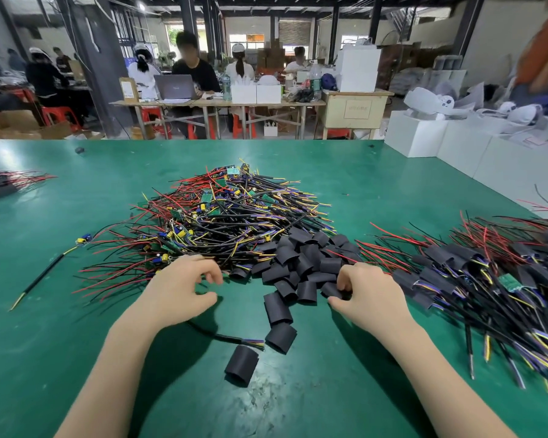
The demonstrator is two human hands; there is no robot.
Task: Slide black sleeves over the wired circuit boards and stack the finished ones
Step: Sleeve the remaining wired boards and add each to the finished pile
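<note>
**Picking up sleeve and board**

Your right hand (pixel 363 294) pinches one black sleeve (pixel 332 289) at the loose sleeves' edge. Your left hand (pixel 179 287), curled and empty, hovers beside the unsleeved boards (pixel 222 213); take one board by its cable. Finished pile (pixel 475 273) lies right.

bare green surface (pixel 60 327) lies open at the near left and near middle. the tangle of wired circuit boards (pixel 222 216) blocks the centre, loose black sleeves (pixel 301 263) crowd just right of it, and the sleeved pile (pixel 475 273) fills the right side.
</note>
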